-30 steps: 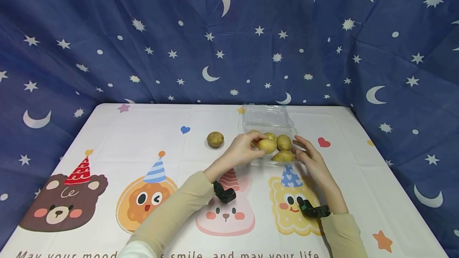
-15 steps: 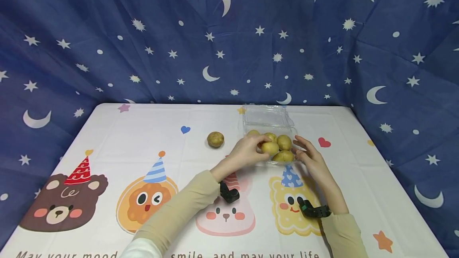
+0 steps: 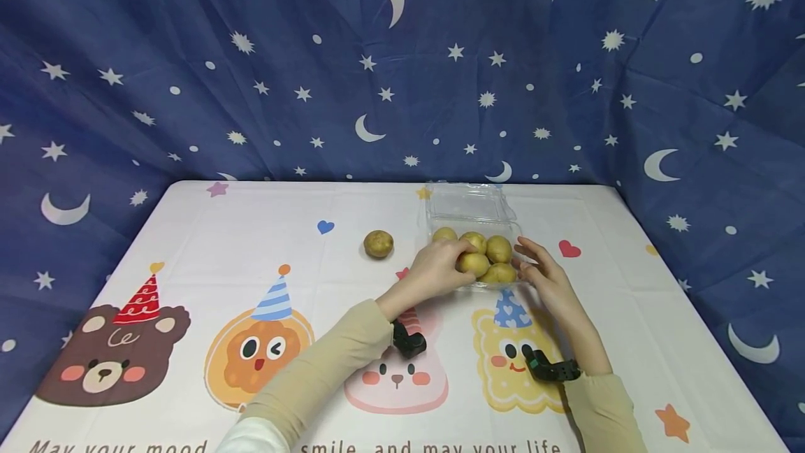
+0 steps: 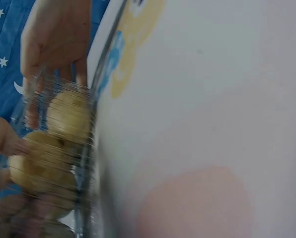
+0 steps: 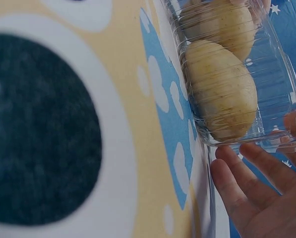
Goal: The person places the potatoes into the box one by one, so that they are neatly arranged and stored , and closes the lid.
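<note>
Several yellow potatoes sit in a clear plastic clamshell box, whose lid lies folded back behind it. My left hand reaches into the box from the left. Its thumb and fingers grip a potato among the others near the front. At the box's right side, my right hand rests with fairly straight fingers against the wall. The right wrist view shows those fingertips right at the clear end wall, beside a large potato.
A single darker potato lies on the table left of the box. The white tablecloth carries printed cartoon animals and lettering. A blue curtain with moons and stars hangs along the back edge and sides.
My left hand has moved right and slightly down, lowering its potato among the others in the box. A potato at the back left has come into fuller view. The right hand stays put.
</note>
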`<action>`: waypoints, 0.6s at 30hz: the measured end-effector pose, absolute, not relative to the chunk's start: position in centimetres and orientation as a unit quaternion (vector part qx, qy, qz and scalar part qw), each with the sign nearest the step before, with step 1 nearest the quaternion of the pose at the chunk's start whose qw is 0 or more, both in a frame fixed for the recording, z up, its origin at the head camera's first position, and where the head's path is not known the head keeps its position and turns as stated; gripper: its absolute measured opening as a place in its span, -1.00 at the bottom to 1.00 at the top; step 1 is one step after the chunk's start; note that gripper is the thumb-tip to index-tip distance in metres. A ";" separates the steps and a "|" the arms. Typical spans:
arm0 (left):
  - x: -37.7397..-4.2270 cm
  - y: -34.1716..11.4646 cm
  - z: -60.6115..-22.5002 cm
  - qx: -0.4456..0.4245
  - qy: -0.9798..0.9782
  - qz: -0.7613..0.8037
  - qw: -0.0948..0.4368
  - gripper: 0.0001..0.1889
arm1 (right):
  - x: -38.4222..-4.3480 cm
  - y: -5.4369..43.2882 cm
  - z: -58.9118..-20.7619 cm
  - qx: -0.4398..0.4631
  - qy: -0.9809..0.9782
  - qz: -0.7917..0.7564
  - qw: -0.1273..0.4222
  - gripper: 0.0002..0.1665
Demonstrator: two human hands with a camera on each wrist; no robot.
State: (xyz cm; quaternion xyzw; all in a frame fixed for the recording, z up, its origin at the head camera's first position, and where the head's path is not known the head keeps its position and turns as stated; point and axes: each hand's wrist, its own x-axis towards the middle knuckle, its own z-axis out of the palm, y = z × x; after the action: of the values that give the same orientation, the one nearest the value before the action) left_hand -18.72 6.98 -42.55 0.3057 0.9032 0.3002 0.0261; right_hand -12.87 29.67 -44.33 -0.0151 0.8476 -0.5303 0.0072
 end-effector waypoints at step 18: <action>-18.7 7.0 -41.5 0.300 0.913 0.272 0.048 -0.62 | -12.6 29.5 -44.0 -0.019 0.842 -0.539 0.010 -0.39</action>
State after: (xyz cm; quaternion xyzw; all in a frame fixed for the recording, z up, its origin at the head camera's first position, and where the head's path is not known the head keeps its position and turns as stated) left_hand -18.73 6.99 -41.54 0.2997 0.9133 0.2716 0.0484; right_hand -12.60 29.45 -43.96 -0.0188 0.8418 -0.5394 0.0101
